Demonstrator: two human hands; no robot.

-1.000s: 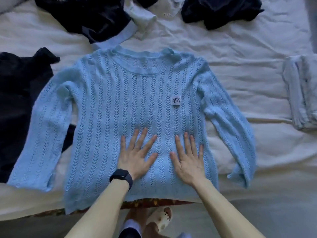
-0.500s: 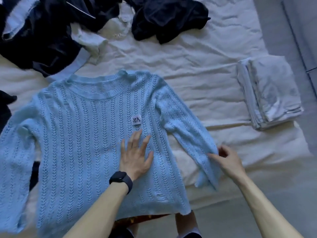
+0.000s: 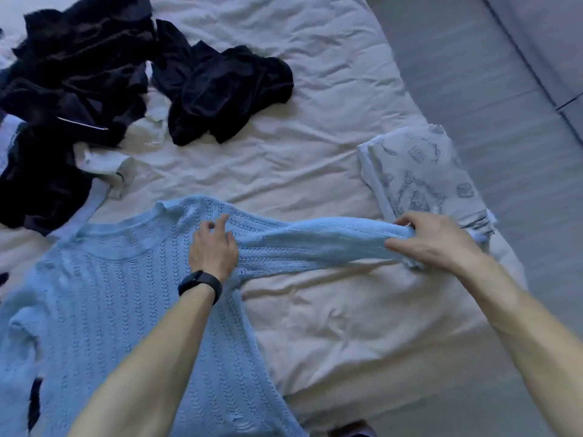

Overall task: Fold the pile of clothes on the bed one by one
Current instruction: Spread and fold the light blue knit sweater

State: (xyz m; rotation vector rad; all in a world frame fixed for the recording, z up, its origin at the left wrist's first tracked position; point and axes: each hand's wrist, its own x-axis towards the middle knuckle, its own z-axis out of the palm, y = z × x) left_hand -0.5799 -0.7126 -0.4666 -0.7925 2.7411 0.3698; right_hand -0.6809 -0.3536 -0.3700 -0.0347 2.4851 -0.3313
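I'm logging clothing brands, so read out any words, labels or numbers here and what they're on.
Nothing readable.
On the folded printed garment: drawn motifs, any lettering too blurred.
On the blue sweater: no label in view.
On the black wristband: no marking shows.

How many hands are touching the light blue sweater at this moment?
2. The left hand holds the sweater at its shoulder; the right hand grips the cuff end of the stretched sleeve, beside the folded printed cloth.
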